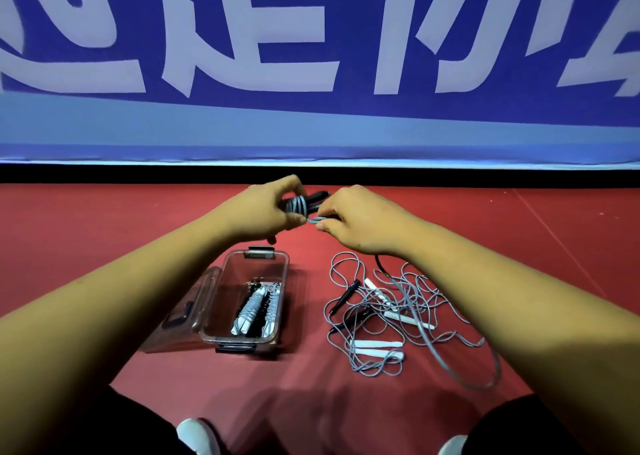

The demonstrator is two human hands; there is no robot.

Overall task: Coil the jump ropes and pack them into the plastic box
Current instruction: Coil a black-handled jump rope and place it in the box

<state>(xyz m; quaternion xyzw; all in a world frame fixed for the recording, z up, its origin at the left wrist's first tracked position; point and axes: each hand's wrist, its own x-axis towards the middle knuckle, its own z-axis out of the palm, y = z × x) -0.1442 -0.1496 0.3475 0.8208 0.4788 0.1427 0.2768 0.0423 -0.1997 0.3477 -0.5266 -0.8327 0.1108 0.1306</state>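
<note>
Both hands were raised above the red floor (104, 232), close together in front of a blue banner (311, 125). The left hand (263, 212) held a tight grip on a half-coiled jump rope (298, 205), its fingers curled round black handles wound with grey cord. Just beside it, the right hand (356, 222) pinched a loop of the same grey cord between thumb and fingers, narrow and closed on it. Below the hands an open clear plastic box (216, 302) stood on the floor, its lid (194, 295) lying against its left side. Inside lay coiled ropes (254, 307), white and black, side by side. To the right of the box, apart from it, a tangle of loose ropes (391, 312) with white and black handles sprawled on the floor.
</note>
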